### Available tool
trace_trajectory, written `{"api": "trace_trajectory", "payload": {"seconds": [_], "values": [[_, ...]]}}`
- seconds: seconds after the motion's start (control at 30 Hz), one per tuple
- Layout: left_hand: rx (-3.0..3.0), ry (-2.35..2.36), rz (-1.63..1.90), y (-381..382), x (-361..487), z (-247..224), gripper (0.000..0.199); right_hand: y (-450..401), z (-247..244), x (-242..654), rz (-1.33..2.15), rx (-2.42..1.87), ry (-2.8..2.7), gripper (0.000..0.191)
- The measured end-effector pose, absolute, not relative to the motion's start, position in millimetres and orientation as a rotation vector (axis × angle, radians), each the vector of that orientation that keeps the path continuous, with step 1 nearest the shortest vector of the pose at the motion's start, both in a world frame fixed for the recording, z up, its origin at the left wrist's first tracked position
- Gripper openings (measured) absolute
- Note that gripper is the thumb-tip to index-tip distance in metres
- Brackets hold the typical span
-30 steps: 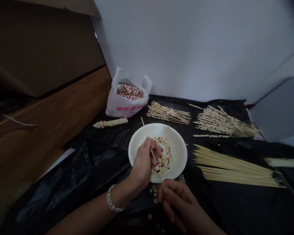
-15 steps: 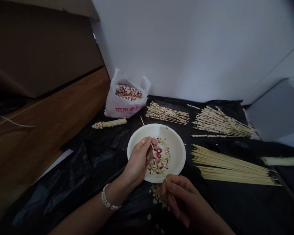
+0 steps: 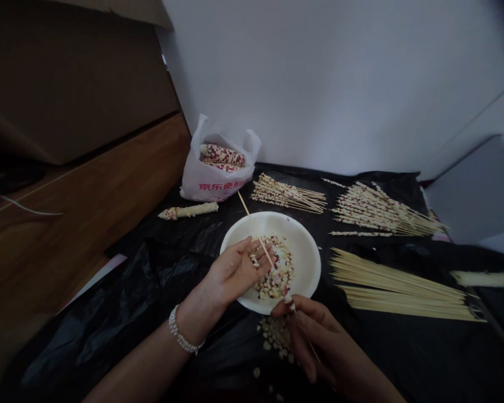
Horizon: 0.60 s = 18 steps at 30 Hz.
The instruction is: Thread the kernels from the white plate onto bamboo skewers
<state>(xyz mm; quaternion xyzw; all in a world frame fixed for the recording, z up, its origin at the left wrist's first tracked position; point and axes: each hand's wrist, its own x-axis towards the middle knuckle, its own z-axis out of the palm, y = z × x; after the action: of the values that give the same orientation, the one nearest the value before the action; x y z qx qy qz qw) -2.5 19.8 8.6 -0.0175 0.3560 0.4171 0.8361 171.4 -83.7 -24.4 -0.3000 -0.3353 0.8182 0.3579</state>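
Note:
My left hand [image 3: 239, 271] is palm up over the white bowl [image 3: 308, 263], fingers stretched out, with a few pale corn kernels [image 3: 254, 260] lying on it. A thin bamboo skewer [image 3: 266, 251] runs across its fingers and over the bowl, its far end past the rim. My right hand [image 3: 315, 330], at the near edge of the bowl, pinches the lower part of this skewer. Some red and white kernels [image 3: 289, 302] are threaded on it by the right fingertips. Loose yellow and dark red kernels [image 3: 282, 274] cover part of the bowl's bottom.
Behind stands a plastic bag [image 3: 218, 182] of corn cobs, with a mostly stripped cob [image 3: 189, 211] before it. Two piles of threaded skewers [image 3: 285, 194] [image 3: 365, 210] and bare skewers [image 3: 399, 288] lie right on black plastic sheeting [image 3: 130, 302]. Spilled kernels [image 3: 275, 336] lie below the bowl.
My left hand has opened from a pinch on the skewer to a flat palm. The kernels on the skewer now sit lower, at my right fingertips.

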Motion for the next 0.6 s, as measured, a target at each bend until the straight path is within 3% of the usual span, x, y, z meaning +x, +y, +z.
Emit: {"api": "trace_trajectory", "payload": {"seconds": [0.33, 0.6], "values": [[0.084, 0.75, 0.929, 16.7, -0.4, 10.1, 0.035, -83.4, -20.8, 164.7, 2.325, -0.612, -0.652, 0.025], [0.219, 0.806, 1.038, 17.0, -3.0, 5.4, 0.022, -89.2, -24.3, 160.1, 2.378, -0.596, -0.765, 0.032]]}}
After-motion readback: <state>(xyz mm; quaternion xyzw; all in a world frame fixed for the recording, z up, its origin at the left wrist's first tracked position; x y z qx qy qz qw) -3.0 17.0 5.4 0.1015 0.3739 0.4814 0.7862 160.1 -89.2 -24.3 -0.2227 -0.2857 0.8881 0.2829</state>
